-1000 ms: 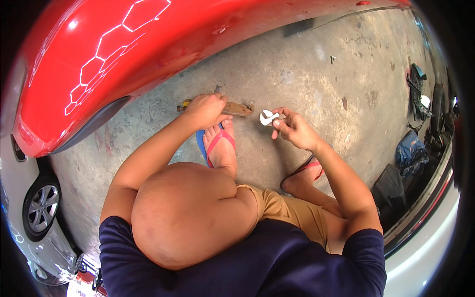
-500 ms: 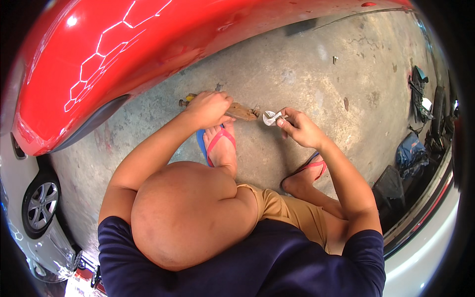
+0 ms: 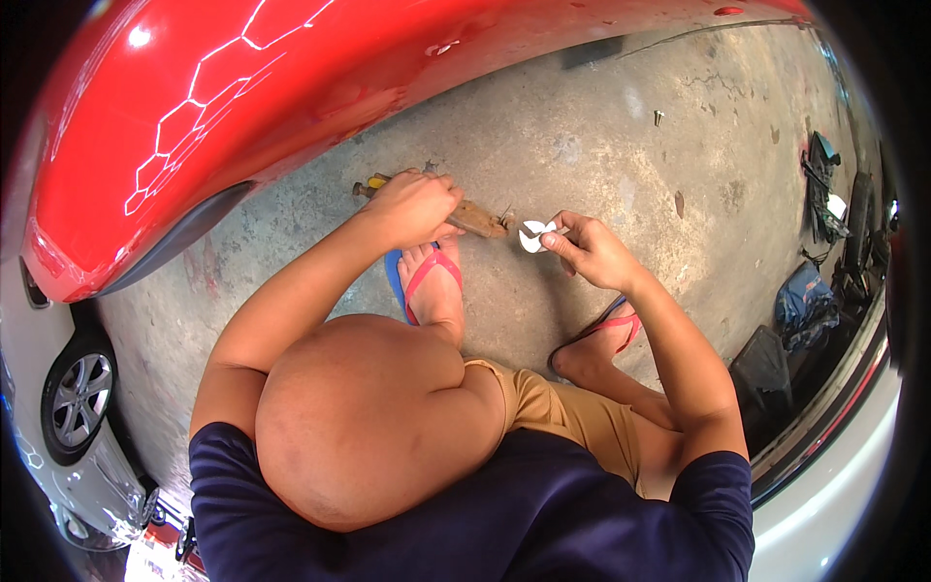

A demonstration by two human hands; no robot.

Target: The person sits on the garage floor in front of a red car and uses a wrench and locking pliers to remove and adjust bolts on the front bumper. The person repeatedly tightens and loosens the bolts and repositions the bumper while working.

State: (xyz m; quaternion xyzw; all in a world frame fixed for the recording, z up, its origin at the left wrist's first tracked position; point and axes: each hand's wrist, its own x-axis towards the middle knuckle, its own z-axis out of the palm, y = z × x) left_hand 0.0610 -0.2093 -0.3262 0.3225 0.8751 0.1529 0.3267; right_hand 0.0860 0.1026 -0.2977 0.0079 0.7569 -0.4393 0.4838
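Both hands shifted slightly: left hand (image 3: 415, 206) grips brown tool (image 3: 472, 218), right hand (image 3: 592, 252) pinches white piece (image 3: 532, 236).

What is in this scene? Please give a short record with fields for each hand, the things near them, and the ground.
left hand: left hand rests on a brown wooden piece lying on the floor
right hand: right hand pinches a small white part
behind left hand: a tool with a yellow handle, mostly hidden
feet: left foot in a blue sandal
ground: grey concrete floor
above: red car body panel
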